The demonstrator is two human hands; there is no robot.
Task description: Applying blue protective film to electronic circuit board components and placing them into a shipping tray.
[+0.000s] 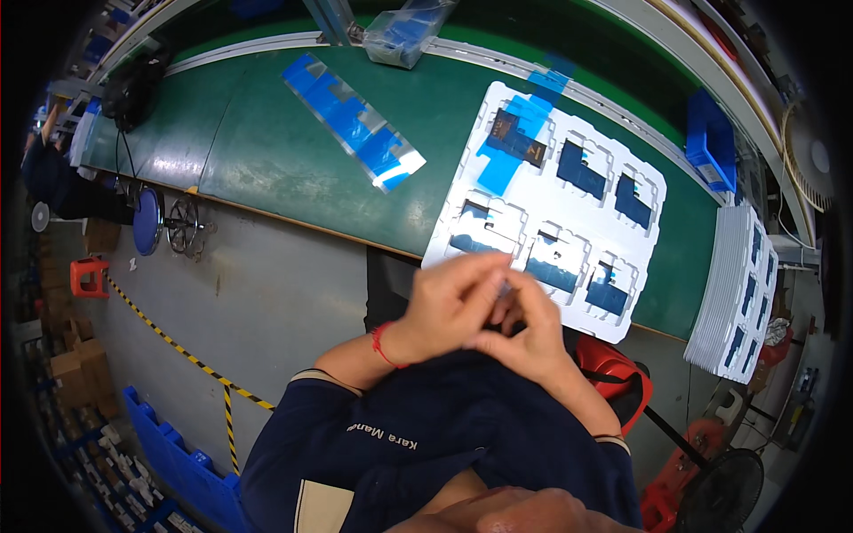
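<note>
My left hand (453, 304), with a red cord at its wrist, meets my right hand (530, 330) in front of my chest, near the table edge. Fingers on both are curled into a pinch and slightly blurred. Whatever they hold, if anything, is hidden or too small to name. Just beyond them lies a white moulded tray (534, 202) with dark L-shaped parts, such as this flat part (582, 171), in its recesses. Blue film strips (500, 171) cross the tray's far left recess, where a black part (516, 139) with orange marks sits.
A clear sheet with blue film pieces (342, 111) lies on the green table (258, 151). A transparent bin (398, 40) and a blue bin (711, 142) stand along the back. Stacked white trays (724, 293) are at right. A red stool (89, 278) stands on the floor at left.
</note>
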